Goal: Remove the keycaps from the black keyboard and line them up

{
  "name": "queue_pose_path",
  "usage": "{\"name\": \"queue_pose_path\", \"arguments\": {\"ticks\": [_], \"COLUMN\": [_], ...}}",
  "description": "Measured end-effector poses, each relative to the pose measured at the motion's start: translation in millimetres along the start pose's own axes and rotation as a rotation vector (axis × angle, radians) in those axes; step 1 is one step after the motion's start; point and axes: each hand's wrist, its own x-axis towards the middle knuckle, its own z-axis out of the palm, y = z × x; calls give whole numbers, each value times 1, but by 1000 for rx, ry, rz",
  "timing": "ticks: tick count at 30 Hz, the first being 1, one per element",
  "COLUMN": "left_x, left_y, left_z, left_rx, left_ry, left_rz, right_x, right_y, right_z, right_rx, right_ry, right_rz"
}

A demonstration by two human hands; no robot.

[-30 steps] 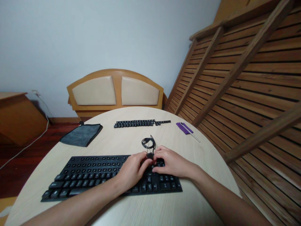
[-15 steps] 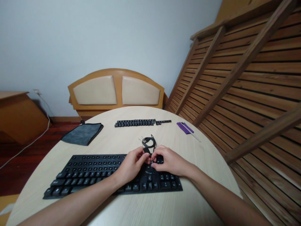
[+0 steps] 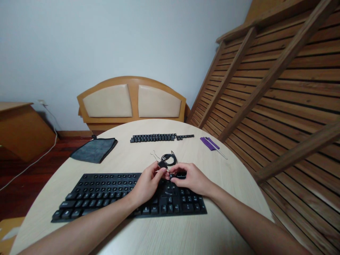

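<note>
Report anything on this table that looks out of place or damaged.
The black plastic keyboard looks odd: its upper rows show bare mounts, while small black keycaps lie lined up beyond it on the round, pale wood-grain table. Nothing looks spilled.

No text readable with certainty. Keyboard (image 3: 105, 194): pale legends on the keys of its near rows, single characters by their look, too small and blurred to name. Number-pad keys (image 3: 188, 206), right end: pale marks, likewise illegible. Dark panel (image 3: 169, 193) above the arrow keys (image 3: 170, 209): a light mark, lettering or emblem, cannot tell which. Loose keycaps (image 3: 152, 138), lined up on the far side of the table (image 3: 228, 198): whitish specks of print, characters unresolved.
</note>
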Motion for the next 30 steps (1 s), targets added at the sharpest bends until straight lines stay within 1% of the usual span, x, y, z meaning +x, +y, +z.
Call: {"name": "queue_pose_path", "arguments": {"ticks": [5,8,12,15,17,19,23,26,30], "left_x": [1,0,1,2,2,2,2,2,4], "left_y": [0,2,2,-2,-4,-5,-4,-2,1], "left_z": [-2,-2,-2,-3,-3,-3,-2,-1,0], "left_rx": [-78,-45,-12,-5,-6,-11,-32,-94,-217], "left_ry": [18,33,42,55,62,70,99,102,87], "left_rz": [-8,3,4,16,15,0,-32,-35,-48], "right_x": [2,1,-1,-2,-2,-2,-2,-2,-2], "right_y": [5,3,-2,-4,-5,-4,0,0,-4], "right_z": [4,6,5,3,3,5,12,17,18], "right_rx": [74,22,-130,-262,-343,-397,-442,-425,-376], "right_ry": [88,130,143,96,63,59,109,146,205], "right_rz": [10,-21,-147,-276,-324,-340,-361,-363,-340]}}
